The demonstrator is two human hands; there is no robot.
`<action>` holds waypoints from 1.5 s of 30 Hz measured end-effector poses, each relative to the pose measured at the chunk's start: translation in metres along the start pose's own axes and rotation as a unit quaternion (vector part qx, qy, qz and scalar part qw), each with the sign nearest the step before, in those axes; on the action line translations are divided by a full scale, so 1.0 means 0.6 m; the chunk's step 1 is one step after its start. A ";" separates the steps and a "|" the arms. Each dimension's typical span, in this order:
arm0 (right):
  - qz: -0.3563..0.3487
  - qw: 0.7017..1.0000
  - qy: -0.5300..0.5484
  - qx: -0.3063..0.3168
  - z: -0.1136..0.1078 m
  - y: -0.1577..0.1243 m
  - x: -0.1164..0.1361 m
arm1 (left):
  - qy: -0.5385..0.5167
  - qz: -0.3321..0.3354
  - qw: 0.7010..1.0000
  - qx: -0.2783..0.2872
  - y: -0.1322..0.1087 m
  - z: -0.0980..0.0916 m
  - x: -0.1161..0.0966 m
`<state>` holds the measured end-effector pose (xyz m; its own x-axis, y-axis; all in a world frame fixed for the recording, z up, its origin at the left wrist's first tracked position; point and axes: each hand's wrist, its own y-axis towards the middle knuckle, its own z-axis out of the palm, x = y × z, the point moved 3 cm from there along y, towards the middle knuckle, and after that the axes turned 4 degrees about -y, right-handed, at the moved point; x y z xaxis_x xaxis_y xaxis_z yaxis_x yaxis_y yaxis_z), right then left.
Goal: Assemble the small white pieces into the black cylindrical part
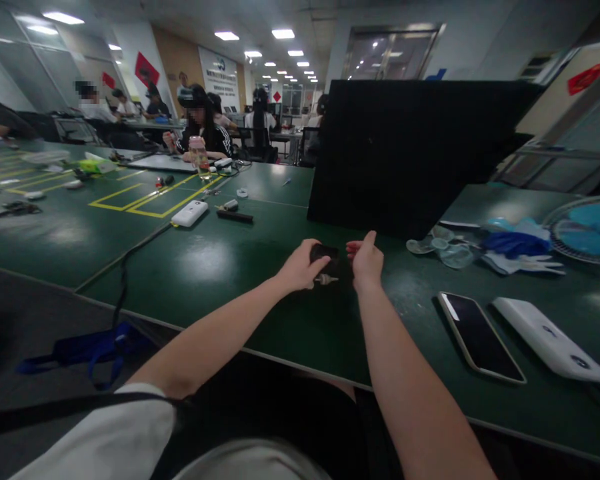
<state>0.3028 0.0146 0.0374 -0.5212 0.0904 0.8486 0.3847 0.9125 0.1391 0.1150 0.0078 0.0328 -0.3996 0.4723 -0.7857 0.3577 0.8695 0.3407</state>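
Near the middle of the green surface [205, 257], just short of the black panel [405, 150], a small black block [326, 253] sits in my left hand [304, 267], thumb and fingers closed around it. A pale, pointed piece [327, 280] lies just below those fingers; I can't tell whether it touches them. My right hand [366, 263] is near the block but apart from it, thumb raised and fingers loosely bent; I can't tell whether it holds anything.

Right of my right arm lie a phone [481, 338] and, just beside it, a white device [553, 339]. Beyond these are clear cups [453, 250], a blue-and-white bundle [517, 248] and a fan [593, 230] with blue blades.

Off to my left, a second white device [190, 213] rests near a black bar [235, 216] and strips of yellow tape [145, 213]. Farther across, a bottle [199, 158] stands in front of a seated person in striped sleeves [223, 141]. Below the surface's left edge is a blue bag [87, 350].
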 end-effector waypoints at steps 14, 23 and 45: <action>-0.201 0.877 -0.319 0.298 0.065 -0.096 0.076 | 0.148 -0.068 0.986 -0.047 -0.037 -0.135 0.111; -0.181 0.951 -0.193 0.158 0.060 -0.089 0.074 | 0.140 -0.032 0.989 0.029 -0.042 -0.114 0.095; -0.089 0.884 -0.314 0.335 -0.073 -0.066 0.044 | 0.120 -0.047 0.991 0.043 -0.041 -0.102 0.087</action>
<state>0.3076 -0.0366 0.0766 -0.9294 -0.0668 0.3630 -0.1739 0.9467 -0.2710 0.0337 0.0202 0.0148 -0.6201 0.4190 -0.6632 0.3759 0.9007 0.2176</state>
